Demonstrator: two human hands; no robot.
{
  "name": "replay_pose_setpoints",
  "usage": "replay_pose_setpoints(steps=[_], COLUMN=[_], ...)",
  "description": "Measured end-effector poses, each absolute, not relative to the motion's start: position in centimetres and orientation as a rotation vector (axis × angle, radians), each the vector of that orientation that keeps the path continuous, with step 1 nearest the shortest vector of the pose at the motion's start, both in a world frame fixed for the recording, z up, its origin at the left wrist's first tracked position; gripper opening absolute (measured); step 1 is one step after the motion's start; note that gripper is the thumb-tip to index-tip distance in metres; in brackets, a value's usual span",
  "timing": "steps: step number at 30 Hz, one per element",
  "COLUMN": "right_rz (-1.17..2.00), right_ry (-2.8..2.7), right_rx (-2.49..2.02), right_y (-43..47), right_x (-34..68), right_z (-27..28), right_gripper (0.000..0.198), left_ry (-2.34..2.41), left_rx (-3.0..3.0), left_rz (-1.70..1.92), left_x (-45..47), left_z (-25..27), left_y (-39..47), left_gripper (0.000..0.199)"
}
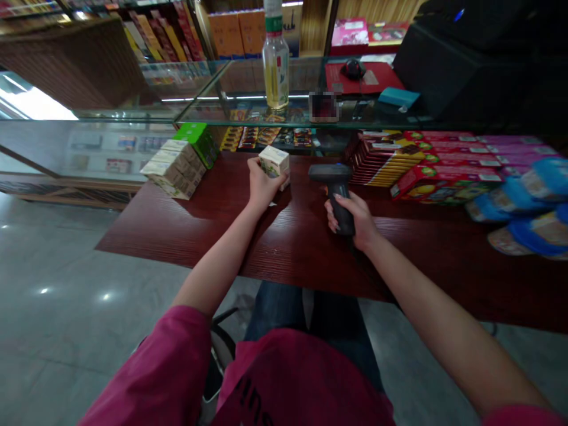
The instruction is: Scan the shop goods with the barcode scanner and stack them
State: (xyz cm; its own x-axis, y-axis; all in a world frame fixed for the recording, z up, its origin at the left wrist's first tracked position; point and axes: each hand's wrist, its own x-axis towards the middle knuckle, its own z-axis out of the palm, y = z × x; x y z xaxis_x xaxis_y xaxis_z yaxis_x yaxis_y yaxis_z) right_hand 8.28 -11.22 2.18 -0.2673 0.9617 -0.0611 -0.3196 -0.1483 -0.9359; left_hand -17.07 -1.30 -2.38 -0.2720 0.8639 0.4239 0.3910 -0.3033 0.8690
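Observation:
My left hand (265,184) is wrapped round a small white drink carton (275,157) with green print, low over the dark red wooden counter (284,254). In my right hand (355,216) is a black barcode scanner (339,204), held upright by its handle. Its head points left, toward the carton, with a gap between them. On the left of the counter stands a block of similar pale cartons (175,168), beside a bright green box (198,142).
Stacked chocolate bars (386,160), red boxes (444,180) and blue-lidded tubs (528,195) line the right side. Behind, a glass shelf (213,100) carries a bottle (276,71), a red mouse pad (373,77) and a black machine (461,71).

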Motion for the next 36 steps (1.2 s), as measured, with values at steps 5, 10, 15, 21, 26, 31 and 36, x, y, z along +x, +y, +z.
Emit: replay_pose_setpoints(steps=[5, 10, 15, 21, 26, 31, 36], right_rz=[1.61, 1.567, 1.532, 1.508, 1.5, 1.5, 1.477], right_ry=[-1.057, -1.08, -1.08, -1.092, -1.089, -1.107, -1.135], right_rx=[-0.938, -0.948, -0.974, -0.993, -0.989, -0.994, -0.946], right_y=[-11.2, -11.5, -11.7, -11.5, -11.6, -11.6, -11.9], right_x=[8.6, 8.5, 8.3, 8.5, 8.4, 8.4, 8.9], right_z=[2.1, 2.3, 2.3, 2.2, 2.2, 2.2, 2.2], right_gripper=[0.044, 0.041, 0.039, 0.044, 0.043, 0.04, 0.04], left_ry=[1.539, 1.609, 1.947, 2.242, 2.287, 2.287, 2.174], left_rx=[1.547, 1.477, 1.386, 1.342, 1.289, 1.303, 1.428], left_rz=[1.572, 1.611, 1.758, 1.817, 1.845, 1.833, 1.761], left_x=[-21.4, -28.1, -34.9, -39.3, -40.0, -40.3, -40.1], left_z=[-1.6, -1.4, -1.4, -1.4, -1.2, -1.0, -0.8], left_y=[-7.2, -15.3, -18.7, -16.6, -14.2, -12.9, -14.4], left_gripper=[0.074, 0.069, 0.069, 0.073, 0.08, 0.084, 0.102])
